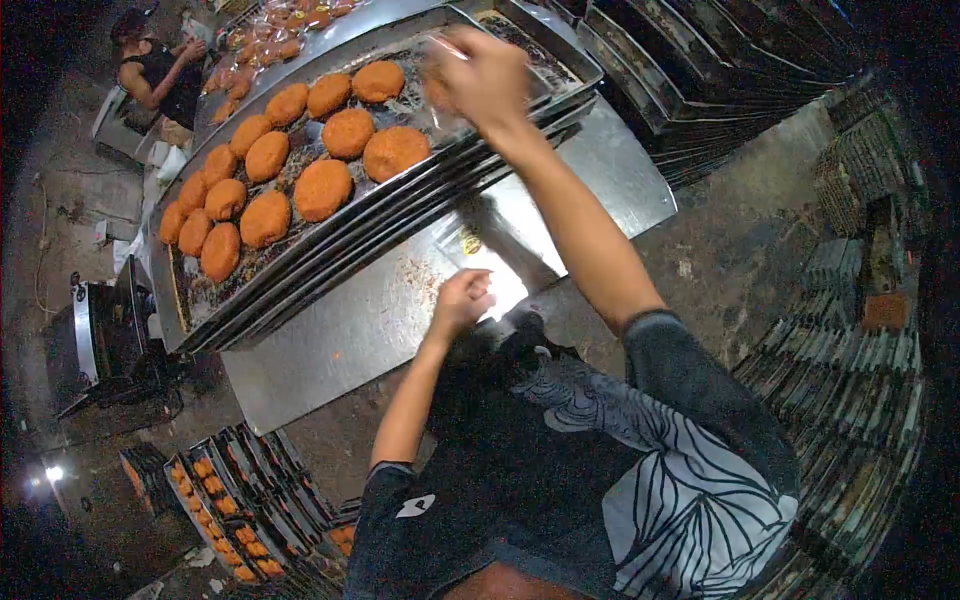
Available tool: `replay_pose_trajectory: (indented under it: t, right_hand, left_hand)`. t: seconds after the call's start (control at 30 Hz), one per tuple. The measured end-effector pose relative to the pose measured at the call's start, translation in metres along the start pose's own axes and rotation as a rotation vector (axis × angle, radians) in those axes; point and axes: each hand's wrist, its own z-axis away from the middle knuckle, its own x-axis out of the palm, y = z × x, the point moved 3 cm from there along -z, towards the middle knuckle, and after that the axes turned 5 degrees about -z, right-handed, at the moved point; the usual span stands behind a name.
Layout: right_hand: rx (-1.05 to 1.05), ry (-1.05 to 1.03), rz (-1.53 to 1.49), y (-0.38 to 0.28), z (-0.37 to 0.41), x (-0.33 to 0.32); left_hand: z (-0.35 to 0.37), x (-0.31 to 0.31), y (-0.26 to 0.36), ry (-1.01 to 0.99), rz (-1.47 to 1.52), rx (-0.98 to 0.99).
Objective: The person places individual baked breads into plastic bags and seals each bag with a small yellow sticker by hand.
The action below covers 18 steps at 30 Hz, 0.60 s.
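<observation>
My right hand (485, 82), smeared by motion, is closed over the right part of a dark baking tray (300, 228). Clear plastic glints under its fingers, around an orange-brown bun (438, 92) partly hidden by the hand. Several round, crumb-coated buns (323, 190) lie in rows on the tray, left of this hand. My left hand (462, 300) is low over the metal table's near edge, fingers curled together; what they hold, if anything, is hidden. Just beyond it lies clear plastic packaging with a yellow label (471, 241).
The tray tops a stack on the metal table (330, 350). Bagged buns (265, 45) lie on a surface behind. Stacked dark trays (690, 60) stand at the upper right, and racks of bun trays (225, 510) at the lower left. Another person (160, 75) is at the upper left.
</observation>
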Motion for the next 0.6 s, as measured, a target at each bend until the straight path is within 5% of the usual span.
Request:
replay_pose_trajectory:
  t: [0.07, 0.1, 0.13, 0.2, 0.23, 0.27, 0.3, 0.37, 0.4, 0.47, 0.53, 0.6]
  right_hand:
    - [-0.226, -0.068, -0.168, 0.005, -0.02, 0.049]
    - [-0.391, -0.17, 0.12, 0.002, -0.001, 0.06]
    - [-0.254, -0.363, -0.05, 0.006, 0.028, 0.058]
    - [-0.132, -0.675, -0.274, 0.017, 0.1, 0.025]
    - [0.026, -0.734, -0.279, 0.034, 0.147, -0.001]
    - [0.722, -1.03, -0.15, 0.034, 0.183, -0.032]
    - [0.817, -1.097, -0.173, 0.062, 0.236, -0.045]
    - [0.578, -0.997, -0.324, 0.088, 0.308, -0.058]
    - [0.695, -1.032, -0.189, 0.08, 0.298, -0.058]
    - [0.539, -0.904, -0.253, 0.097, 0.304, -0.058]
    - [0.613, -0.918, -0.343, 0.106, 0.297, -0.067]
    - [0.691, -0.926, -0.088, 0.088, 0.289, -0.087]
  left_hand:
    - [-0.004, 0.024, -0.026, 0.098, -0.518, 0.241]
    - [-0.009, 0.035, -0.054, 0.167, -0.457, 0.346]
    - [-0.014, 0.038, -0.074, 0.234, -0.399, 0.455]
    - [-0.023, 0.029, -0.07, 0.079, -0.401, 0.25]
    - [-0.021, 0.024, -0.064, 0.056, -0.302, 0.124]
    - [-0.022, 0.018, -0.059, 0.039, -0.201, 0.003]
    - [-0.023, 0.011, -0.052, 0.022, -0.131, -0.075]
    - [-0.022, 0.005, -0.035, -0.041, 0.189, -0.166]
    - [-0.022, 0.013, -0.034, -0.111, 0.349, -0.121]
    - [-0.018, 0.027, 0.007, -0.218, 0.737, -0.464]
    - [-0.028, 0.033, -0.004, -0.222, -0.022, 0.149]
    - [-0.026, 0.043, -0.008, -0.141, 0.19, 0.095]
